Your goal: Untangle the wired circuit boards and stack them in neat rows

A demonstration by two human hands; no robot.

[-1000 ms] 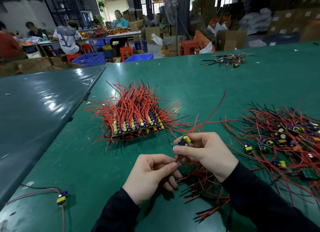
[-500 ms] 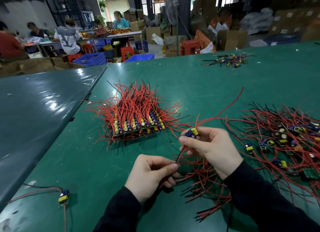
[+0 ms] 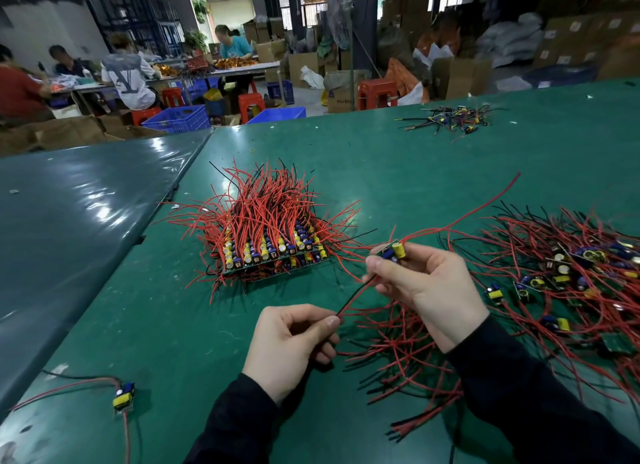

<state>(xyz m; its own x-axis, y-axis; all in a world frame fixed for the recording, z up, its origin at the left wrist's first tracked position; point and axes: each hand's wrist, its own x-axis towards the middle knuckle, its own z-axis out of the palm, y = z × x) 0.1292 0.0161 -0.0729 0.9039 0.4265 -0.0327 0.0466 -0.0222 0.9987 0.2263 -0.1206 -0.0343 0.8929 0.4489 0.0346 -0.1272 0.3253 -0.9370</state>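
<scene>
Surroundings: I'm looking down on a green tabletop [image 3: 415,173]; a stray board [image 3: 124,395] with its leads lies alone near my left edge, and a small pile of black-wired parts [image 3: 450,117] sits well apart at the far side.
In the way: a loose tangle of wired boards [image 3: 561,276] sprawls on my right, its red wires spreading under and around my right forearm and crossing the gap between my hands.
Stack: the stacked boards [image 3: 273,252] sit ahead of my left hand, rows of yellow and blue parts facing me, red wires bristling up and back.
Held board: a small circuit board [image 3: 393,250] with a yellow capacitor, raised above the tabletop just right of the stack, one long red wire [image 3: 478,207] arcing off toward the far right.
Right hand [image 3: 426,283]: fingers curled, thumb and fingertips pinching the board.
Left hand [image 3: 294,342]: thumb and forefinger pinching the end of the board's red and black leads [image 3: 356,295], drawn taut between my hands.
</scene>
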